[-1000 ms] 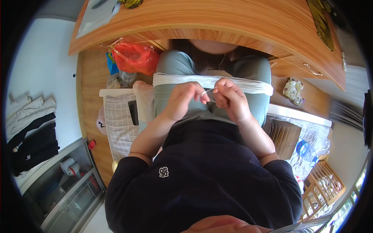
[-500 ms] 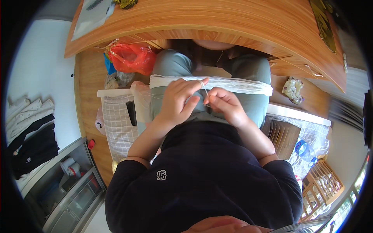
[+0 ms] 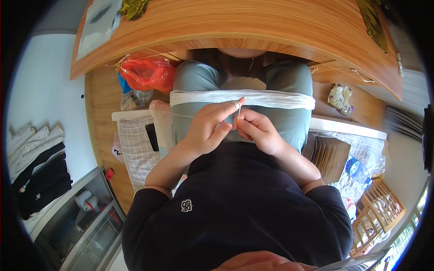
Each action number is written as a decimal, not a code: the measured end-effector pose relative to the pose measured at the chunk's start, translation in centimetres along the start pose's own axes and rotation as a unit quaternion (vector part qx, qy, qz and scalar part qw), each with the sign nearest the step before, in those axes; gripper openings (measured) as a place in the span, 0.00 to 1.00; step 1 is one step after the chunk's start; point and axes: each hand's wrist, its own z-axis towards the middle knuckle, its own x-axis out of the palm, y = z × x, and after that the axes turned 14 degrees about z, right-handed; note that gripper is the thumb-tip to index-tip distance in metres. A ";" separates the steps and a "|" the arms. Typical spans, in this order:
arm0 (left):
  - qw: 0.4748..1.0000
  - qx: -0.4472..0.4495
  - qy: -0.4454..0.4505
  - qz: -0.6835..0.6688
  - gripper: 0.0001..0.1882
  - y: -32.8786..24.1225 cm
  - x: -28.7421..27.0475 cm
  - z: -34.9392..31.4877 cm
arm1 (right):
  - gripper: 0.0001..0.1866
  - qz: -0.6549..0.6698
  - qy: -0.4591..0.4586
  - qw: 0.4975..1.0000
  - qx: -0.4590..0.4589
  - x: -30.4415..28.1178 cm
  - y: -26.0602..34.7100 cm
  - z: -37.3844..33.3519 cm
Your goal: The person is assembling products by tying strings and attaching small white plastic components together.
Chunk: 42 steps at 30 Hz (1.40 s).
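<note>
My left hand (image 3: pixel 208 126) is above my lap, its index finger stretched out with white thread (image 3: pixel 239 110) looped round it near the tip. Its thumb stands apart from that finger, and the other fingers are partly hidden. My right hand (image 3: pixel 257 128) pinches the same thread between thumb and curled fingers, just right of the left fingertips. A white skein of thread (image 3: pixel 275 99) stretches across both thighs, just beyond the hands. Thin, faint strands run leftward from my left hand past my left thigh.
A wooden desk (image 3: pixel 253 22) spans the far side. Left are a red plastic bag (image 3: pixel 147 72) and a black phone (image 3: pixel 152 137) on checked cloth. Right are a brown slatted holder (image 3: pixel 332 158), a clear bottle with blue (image 3: pixel 355 168) and a wooden rack (image 3: pixel 379 205).
My right hand has shifted slightly left and down, closer to my left thumb. The thread from my left index finger now hangs more upright. The whole view has tilted slightly.
</note>
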 end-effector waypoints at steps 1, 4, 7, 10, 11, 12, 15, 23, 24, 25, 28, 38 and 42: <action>0.999 -0.003 0.048 0.011 0.34 -0.3 -0.2 0.2 | 0.10 -0.001 -0.002 1.000 -0.001 -0.1 0.0 0.0; 0.996 0.042 0.049 0.063 0.38 0.4 0.5 0.2 | 0.10 0.053 -0.007 0.999 -0.003 0.0 -0.2 -0.2; 0.989 -0.068 0.039 -0.125 0.40 0.0 1.2 -0.2 | 0.11 0.007 0.026 1.000 -0.015 0.5 0.3 -0.7; 0.873 -0.133 0.081 -0.462 0.41 1.1 1.4 -1.8 | 0.11 0.028 0.001 0.999 0.015 0.7 0.4 -0.7; 0.812 -0.131 0.091 -0.561 0.39 1.5 1.4 -2.4 | 0.11 0.028 0.002 0.999 0.015 0.5 0.4 -0.7; 0.812 -0.131 0.091 -0.561 0.39 1.9 0.9 -2.3 | 0.10 0.080 -0.005 0.997 0.022 0.1 0.4 -0.6; 0.993 0.029 0.072 -0.087 0.30 2.8 -0.4 -1.4 | 0.10 0.138 -0.019 0.990 0.016 -0.2 0.5 -0.6; 0.934 -0.051 0.060 -0.347 0.33 0.6 0.8 -1.8 | 0.09 0.131 -0.015 0.991 0.033 -0.3 0.2 -0.3; 0.885 -0.052 0.106 -0.450 0.33 0.7 0.4 -1.6 | 0.09 0.131 -0.016 0.991 0.033 -0.4 0.2 -0.5; 0.934 -0.053 0.125 -0.329 0.32 1.0 -0.2 -1.5 | 0.09 0.108 -0.021 0.994 0.004 -0.4 0.2 -0.6; 0.987 0.084 -0.010 0.138 0.26 1.3 0.0 0.0 | 0.09 0.044 -0.016 0.999 -0.013 0.0 0.7 -0.9; 0.982 -0.041 0.112 -0.146 0.31 0.6 0.3 -0.5 | 0.09 0.052 -0.058 0.996 -0.042 -0.6 0.6 -1.1; 1.000 -0.006 -0.002 -0.006 0.30 0.7 1.7 -0.4 | 0.10 -0.012 -0.036 0.999 0.004 0.0 0.0 -0.7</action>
